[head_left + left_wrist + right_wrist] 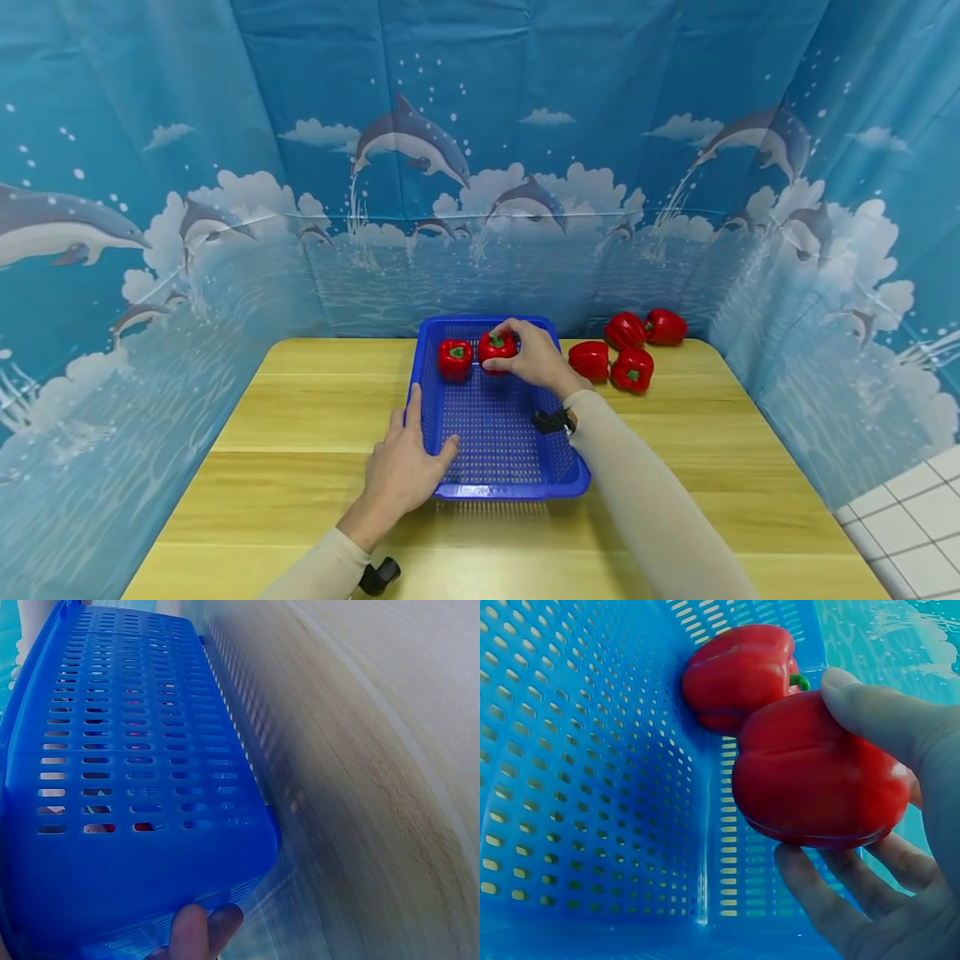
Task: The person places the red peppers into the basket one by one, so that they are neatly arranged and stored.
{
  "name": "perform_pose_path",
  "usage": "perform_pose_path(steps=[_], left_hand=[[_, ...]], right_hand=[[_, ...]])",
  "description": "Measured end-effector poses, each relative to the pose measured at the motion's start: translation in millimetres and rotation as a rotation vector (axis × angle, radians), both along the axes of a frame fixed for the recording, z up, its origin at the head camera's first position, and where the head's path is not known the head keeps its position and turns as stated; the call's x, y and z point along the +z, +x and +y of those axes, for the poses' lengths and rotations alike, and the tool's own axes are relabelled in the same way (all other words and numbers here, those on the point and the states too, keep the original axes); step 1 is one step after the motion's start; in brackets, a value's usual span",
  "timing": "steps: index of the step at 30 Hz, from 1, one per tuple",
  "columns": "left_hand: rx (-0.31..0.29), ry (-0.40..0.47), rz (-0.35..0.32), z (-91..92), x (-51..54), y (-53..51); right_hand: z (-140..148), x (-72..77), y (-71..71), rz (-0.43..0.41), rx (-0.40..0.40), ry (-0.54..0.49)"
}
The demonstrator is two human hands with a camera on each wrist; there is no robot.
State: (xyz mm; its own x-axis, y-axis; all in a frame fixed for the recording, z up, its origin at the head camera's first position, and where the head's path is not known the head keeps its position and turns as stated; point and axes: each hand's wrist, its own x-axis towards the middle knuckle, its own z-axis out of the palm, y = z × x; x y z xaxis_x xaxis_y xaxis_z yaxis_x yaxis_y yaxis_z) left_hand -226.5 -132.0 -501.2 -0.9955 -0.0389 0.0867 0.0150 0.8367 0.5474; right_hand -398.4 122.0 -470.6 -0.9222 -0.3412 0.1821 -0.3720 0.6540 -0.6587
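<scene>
My right hand (536,358) grips a red bell pepper (495,352) inside the far part of the blue plastic basket (577,479). In the right wrist view, the thumb lies on one side of the held pepper (821,772) and fingers support the other. A second red bell pepper (739,675) sits beside it in the basket, against the far left corner. My left hand (405,467) holds the basket's left side, its thumb over the inside and its fingers outside. Two fingertips (191,934) show against the basket's outer wall (142,870) in the left wrist view.
Several red bell peppers (632,369) lie grouped on the wooden table (300,417), right of the basket near the far edge. A blue dolphin-print curtain (480,275) hangs behind the table and along both sides. White tiles (911,500) show at the lower right.
</scene>
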Motion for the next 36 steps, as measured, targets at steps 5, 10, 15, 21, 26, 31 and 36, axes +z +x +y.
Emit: perform_pose_path(steps=[5,10,15,21,26,31,36], left_hand=[[0.005,-0.001,-0.004,-0.7,-0.6,1.4],[0.009,0.001,-0.011,0.5,-1.4,2.7],[0.009,0.009,-0.008,1.3,-0.7,1.6],[0.008,0.01,-0.006,1.2,0.4,1.4],[0.008,0.013,-0.008,1.4,-0.5,1.1],[0.007,0.007,0.003,0.8,-0.8,-0.6],[0.006,0.001,-0.003,0.2,-0.8,-0.6]], right_hand=[[-3,-0.7,-5.1,-0.025,0.012,0.025],[-5,-1.5,-8.5,-0.056,0.01,0.06],[-5,-1.6,-13.4,-0.055,0.006,0.078],[-6,-2.6,-16.2,-0.082,0.012,0.103],[-6,-5.8,-17.1,-0.112,0.025,0.135],[-7,-7.7,-19.3,-0.092,0.033,0.152],[-8,-7.4,-19.5,-0.083,0.028,0.16]])
